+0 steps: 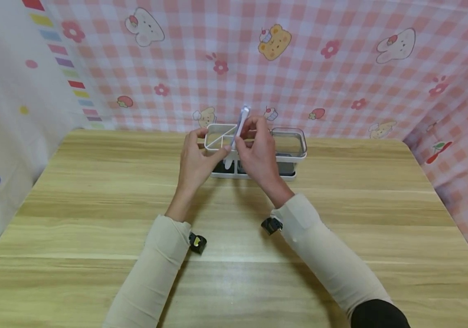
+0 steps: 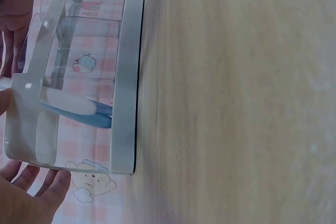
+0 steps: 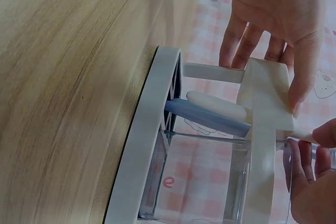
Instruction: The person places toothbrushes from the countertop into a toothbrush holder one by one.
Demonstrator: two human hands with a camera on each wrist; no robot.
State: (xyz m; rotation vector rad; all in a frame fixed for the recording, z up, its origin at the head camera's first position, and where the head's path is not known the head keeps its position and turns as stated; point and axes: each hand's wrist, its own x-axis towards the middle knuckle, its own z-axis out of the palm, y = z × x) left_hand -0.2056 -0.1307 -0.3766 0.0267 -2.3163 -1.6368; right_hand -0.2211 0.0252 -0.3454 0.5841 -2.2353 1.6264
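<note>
A white two-tier toothbrush rack (image 1: 291, 159) stands near the table's back edge. My right hand (image 1: 260, 152) pinches a slim white toothbrush (image 1: 240, 124) tilted through the rack's upper tier. Its rounded white handle (image 3: 215, 105) comes out below that tier, beside a blue handle (image 3: 210, 117); both slant down toward the base. My left hand (image 1: 196, 159) grips the rack's left end, thumb over the front of the upper frame and fingers round the outer side. A clear cup (image 3: 199, 174) hangs in the rack next to the handles.
The wooden table (image 1: 234, 278) stretches in front of the rack. Close behind it hangs a pink checked curtain (image 1: 234, 54) with cartoon prints. A black wrist camera (image 1: 272, 226) sits at the right cuff, another camera (image 1: 197, 243) at the left.
</note>
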